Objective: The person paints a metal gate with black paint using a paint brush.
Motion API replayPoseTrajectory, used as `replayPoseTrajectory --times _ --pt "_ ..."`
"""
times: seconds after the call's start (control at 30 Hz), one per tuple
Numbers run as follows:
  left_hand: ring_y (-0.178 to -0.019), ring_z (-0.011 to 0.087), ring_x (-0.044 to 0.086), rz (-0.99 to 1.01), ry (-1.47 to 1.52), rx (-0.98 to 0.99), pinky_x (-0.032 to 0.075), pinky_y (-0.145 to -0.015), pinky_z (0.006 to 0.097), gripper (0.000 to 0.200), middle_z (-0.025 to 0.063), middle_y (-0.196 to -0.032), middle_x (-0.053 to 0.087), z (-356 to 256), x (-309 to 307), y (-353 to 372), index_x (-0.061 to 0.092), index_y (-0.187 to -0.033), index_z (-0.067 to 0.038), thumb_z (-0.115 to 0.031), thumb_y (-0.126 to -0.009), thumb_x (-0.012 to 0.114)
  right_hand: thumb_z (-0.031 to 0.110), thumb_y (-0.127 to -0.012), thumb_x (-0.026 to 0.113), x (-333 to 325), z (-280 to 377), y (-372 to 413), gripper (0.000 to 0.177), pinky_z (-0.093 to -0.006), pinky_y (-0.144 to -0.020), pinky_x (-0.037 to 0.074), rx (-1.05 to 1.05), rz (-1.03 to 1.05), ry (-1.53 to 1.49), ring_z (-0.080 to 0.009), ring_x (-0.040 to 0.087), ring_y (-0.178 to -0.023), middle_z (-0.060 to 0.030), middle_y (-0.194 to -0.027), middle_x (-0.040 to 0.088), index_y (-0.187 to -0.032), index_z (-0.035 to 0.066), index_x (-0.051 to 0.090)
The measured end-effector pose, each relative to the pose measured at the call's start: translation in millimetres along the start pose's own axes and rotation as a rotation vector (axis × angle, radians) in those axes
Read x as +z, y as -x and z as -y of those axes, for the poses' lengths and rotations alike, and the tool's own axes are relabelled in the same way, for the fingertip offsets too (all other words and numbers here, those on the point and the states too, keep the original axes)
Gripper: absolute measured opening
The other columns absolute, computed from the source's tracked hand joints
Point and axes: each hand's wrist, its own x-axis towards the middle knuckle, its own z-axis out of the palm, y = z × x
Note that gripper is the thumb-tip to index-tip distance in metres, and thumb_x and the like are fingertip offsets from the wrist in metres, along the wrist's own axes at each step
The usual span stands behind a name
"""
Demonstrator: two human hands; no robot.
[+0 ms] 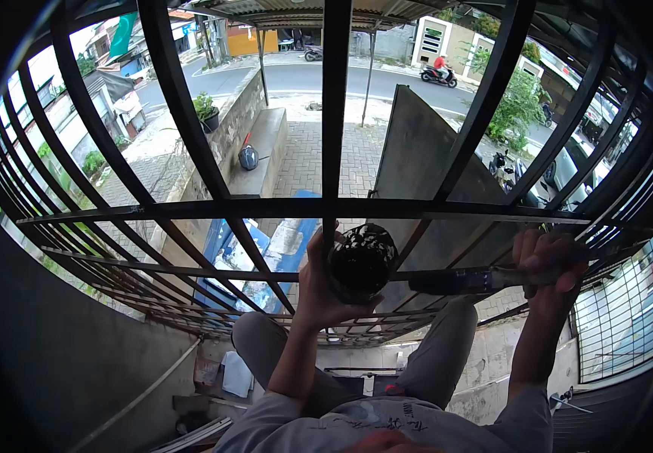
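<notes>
My left hand (316,278) is wrapped around a paint container (364,264), its round opening facing up and its inside coated with dark, glossy paint. To the right, my right hand (549,263) grips a paintbrush (477,280) by its handle. The brush lies nearly level, with its dark bristles pointing left toward the container. Both hands are close to the dark metal bars (288,209) of a grille, and the brush overlaps its lower rail in this view.
Beyond the bars, a helmet (248,158) sits on a concrete ledge (270,136). Below it is a worn blue-and-white surface (266,249). A large dark panel (424,151) stands at right. Someone rides a red motorbike (438,75) along the street. White cloth (237,374) lies at lower left.
</notes>
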Motion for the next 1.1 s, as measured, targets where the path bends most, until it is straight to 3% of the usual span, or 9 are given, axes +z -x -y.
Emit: replayPoseTrajectory --times 0.07,0.13,0.2,0.4,0.7,0.83,1.03,1.1 --pt "-0.112 0.0349 0.072 0.014 -0.027 0.033 0.060 -0.094 0.0458 0.131 0.0177 -0.127 0.061 -1.3 -0.4 -1.0 0.028 -0.158 -0.008 -0.040 -0.055 0.103 0.060 -0.095 0.071 4.1 3.8 -9.1 0.059 -0.0287 -0.051 0.026 -0.111 0.051 0.034 -0.0088 0.039 -0.048 0.0037 -0.057 0.047 -0.096 0.001 0.073" --pt "-0.109 0.0341 0.073 0.001 -0.037 0.019 0.061 -0.092 0.0458 0.132 0.0167 -0.124 0.062 -3.6 -0.3 -2.9 0.029 -0.157 -0.007 -0.043 -0.054 0.104 0.058 -0.094 0.073 4.7 6.8 -9.6 0.057 -0.0283 -0.051 0.028 -0.101 0.069 0.020 -0.0093 0.040 -0.049 0.0037 -0.060 0.049 -0.100 0.002 0.074" --pt "-0.107 0.0337 0.074 -0.002 -0.030 0.007 0.061 -0.091 0.0459 0.133 0.0165 -0.121 0.062 -4.9 1.3 -2.5 0.028 -0.156 -0.007 -0.046 -0.054 0.104 0.055 -0.089 0.080 10.1 9.9 -13.1 0.058 -0.0267 -0.051 0.036 -0.190 0.123 0.151 -0.0123 0.054 -0.053 -0.0008 -0.062 0.062 -0.103 -0.002 0.080" --pt "-0.106 0.0331 0.074 0.001 -0.066 0.014 0.061 -0.090 0.0441 0.137 0.0171 -0.122 0.062 -2.9 2.6 -0.9 0.027 -0.155 -0.006 -0.051 -0.053 0.105 0.047 -0.083 0.086 26.8 11.5 -25.1 0.054 -0.0270 -0.050 0.041 -0.292 0.376 0.404 -0.0116 0.058 -0.053 -0.0015 -0.062 0.064 -0.109 0.000 0.081" --pt "-0.105 0.0305 0.072 0.003 -0.067 0.013 0.060 -0.087 0.0424 0.143 0.0168 -0.123 0.062 -7.8 1.1 -2.6 0.024 -0.160 -0.004 -0.048 -0.051 0.106 0.044 -0.074 0.089 42.5 9.5 -29.1 0.053 -0.0297 -0.049 0.047 -0.229 0.486 0.469 -0.0135 0.061 -0.055 0.0023 -0.064 0.063 -0.117 0.013 0.082" --pt "-0.105 0.0301 0.072 0.008 -0.020 -0.012 0.060 -0.088 0.0427 0.144 0.0173 -0.125 0.062 2.3 3.2 4.2 0.021 -0.161 -0.003 -0.044 -0.053 0.106 0.042 -0.074 0.090 48.7 14.0 -33.8 0.054 -0.0300 -0.050 0.046 -0.186 0.543 0.523 -0.0134 0.060 -0.056 0.0025 -0.065 0.063 -0.119 0.015 0.081" --pt "-0.106 0.0306 0.072 0.005 -0.122 0.133 0.060 -0.088 0.0438 0.146 0.0191 -0.126 0.063 0.2 4.6 -1.9 0.013 -0.164 -0.004 -0.040 -0.056 0.105 0.038 -0.075 0.092 55.3 13.2 -35.1 0.051 -0.0306 -0.052 0.047 -0.159 0.575 0.634 -0.0134 0.061 -0.061 0.0029 -0.068 0.064 -0.120 0.017 0.080" --pt "-0.109 0.0309 0.071 -0.026 0.012 0.108 0.060 -0.088 0.0442 0.147 0.0201 -0.127 0.062 5.5 8.8 1.0 0.010 -0.165 -0.006 -0.038 -0.058 0.105 0.035 -0.075 0.092 60.4 10.7 -33.7 0.050 -0.0309 -0.053 0.048 -0.164 0.535 0.644 -0.0136 0.061 -0.063 0.0031 -0.070 0.065 -0.120 0.016 0.080"
